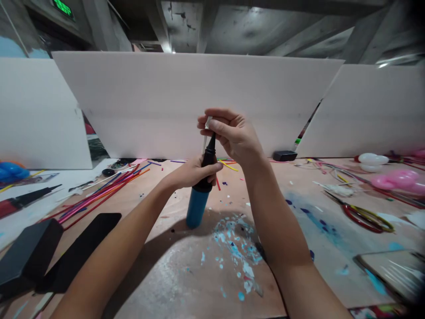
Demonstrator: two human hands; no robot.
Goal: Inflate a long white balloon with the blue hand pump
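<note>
A balloon hand pump (pixel 198 207) with a blue barrel and black nozzle stands slightly tilted in the middle of the table. My left hand (pixel 189 173) is wrapped round its black upper part. Just above the nozzle tip, my right hand (pixel 237 133) pinches a limp white balloon (pixel 208 122) between thumb and fingers. A thin white length of it hangs down beside the nozzle. Whether the balloon's mouth touches the tip is hidden by my fingers.
Long uninflated balloons (pixel 99 195) lie in a bundle at left, near black boxes (pixel 28 252). Scissors (pixel 361 217), a phone-like slab (pixel 395 270) and inflated pink balloons (pixel 398 179) are at right. A white board (pixel 199 88) stands behind. Blue paint spots (pixel 237 248) mark the table.
</note>
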